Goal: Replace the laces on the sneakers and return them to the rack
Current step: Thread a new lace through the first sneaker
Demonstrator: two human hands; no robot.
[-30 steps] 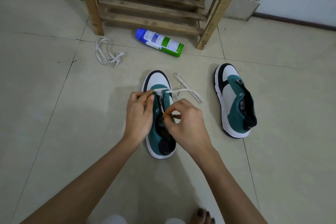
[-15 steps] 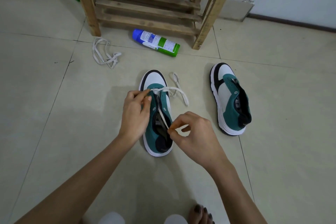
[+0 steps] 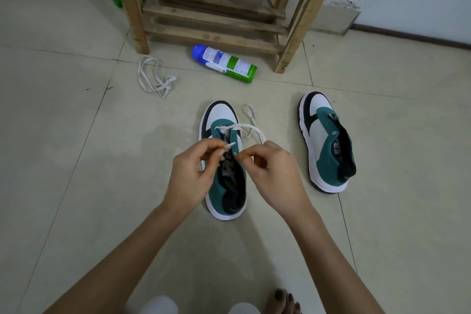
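Left hand (image 3: 190,173) came off shoe's side, now pinching lace (image 3: 244,127) tip over tongue. Right hand (image 3: 274,173) moved up close, fingers closed on other lace strand by eyelet. Near shoe (image 3: 224,160) flat on floor (image 3: 76,186), lace through front eyelets only. Second shoe (image 3: 328,143) unlaced, off to right. Spare lace (image 3: 153,79) and spray can (image 3: 224,62) lying by rack (image 3: 216,18).

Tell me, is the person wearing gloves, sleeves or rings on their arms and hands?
No gloves, sleeves or rings show. The left hand and right hand are bare, and both forearms are uncovered as far as the picture's bottom edge. No watch or bracelet is visible either.
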